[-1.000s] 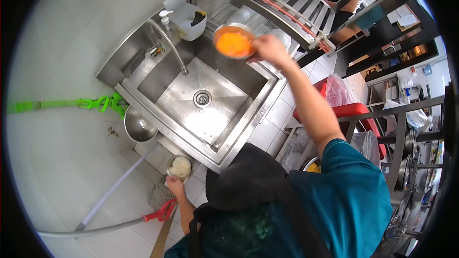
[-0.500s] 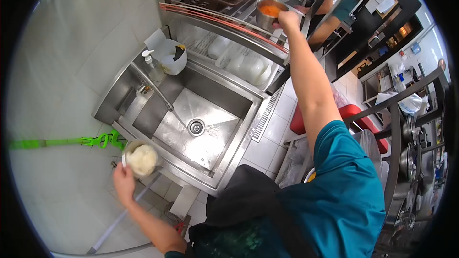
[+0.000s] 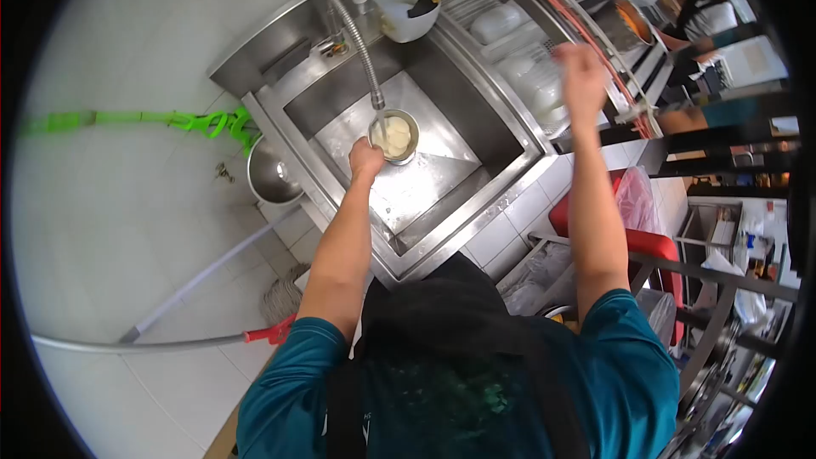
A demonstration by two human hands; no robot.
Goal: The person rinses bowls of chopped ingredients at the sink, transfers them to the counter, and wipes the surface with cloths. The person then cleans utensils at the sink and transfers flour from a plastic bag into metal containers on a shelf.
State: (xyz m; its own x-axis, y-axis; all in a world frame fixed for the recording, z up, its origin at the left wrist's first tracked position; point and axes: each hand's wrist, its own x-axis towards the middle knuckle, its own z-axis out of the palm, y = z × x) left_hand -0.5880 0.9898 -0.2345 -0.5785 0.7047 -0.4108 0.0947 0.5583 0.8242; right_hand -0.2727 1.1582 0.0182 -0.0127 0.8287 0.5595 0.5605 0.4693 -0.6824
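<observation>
Steel sink (image 3: 442,172): held the container (image 3: 416,140), upright beneath the flexible spout (image 3: 364,59). Metal pot (image 3: 610,24) with orange contents: beyond the sink, out of both hands. Right hand (image 3: 585,81): raised, blurred; finger spread could not be told, no load seen. Left hand (image 3: 365,160): pinched the container's near side. Pale pieces (image 3: 396,138): inside. Thin stream: apparently reached them. Judged: positioning done, wetting under way; remainder undetermined.

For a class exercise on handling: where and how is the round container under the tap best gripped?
Probably by the near-left side of the container, coming from the wearer's side, as the left hand does. Its open mouth faces up with pale pieces inside, so keep it level; the tap hangs above its far edge.
</observation>
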